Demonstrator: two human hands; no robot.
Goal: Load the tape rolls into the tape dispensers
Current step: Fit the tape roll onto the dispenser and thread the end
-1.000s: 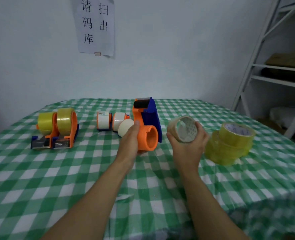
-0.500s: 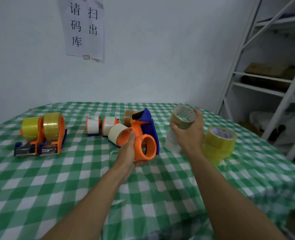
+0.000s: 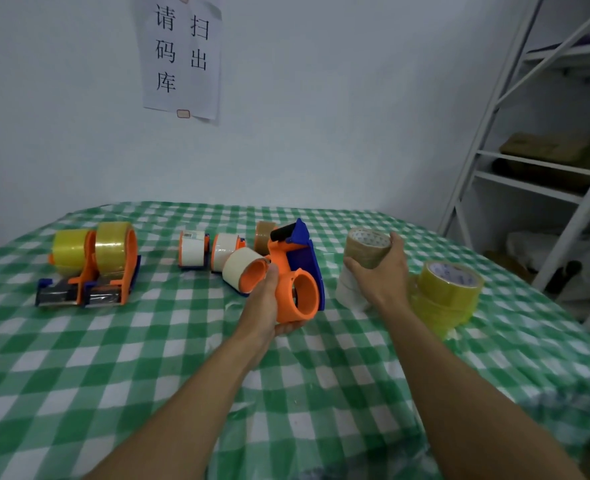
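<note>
right hand [image 3: 380,277] grips an upright brown plastic tape roll [image 3: 367,250], just right of the orange-and-blue plastic dispenser [image 3: 298,289] that the left hand [image 3: 262,306] holds.

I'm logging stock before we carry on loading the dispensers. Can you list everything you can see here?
loaded dispensers: two, orange and blue with yellow rolls, table left
small dispensers: three, orange with white rolls, table middle
empty dispenser: one, orange and blue, held at centre
brown roll: one, brown, held right of centre
second brown roll: one, brown, behind the empty dispenser
white rolls: stack, count unclear, white, below the brown roll
yellow rolls: stack, count unclear, yellow, table right
tablecloth: one, green and white checks, over the table
paper sign: one, white, on the wall
shelf rack: one, white, far right
left hand: grips the empty dispenser
right hand: holds the brown roll
</note>
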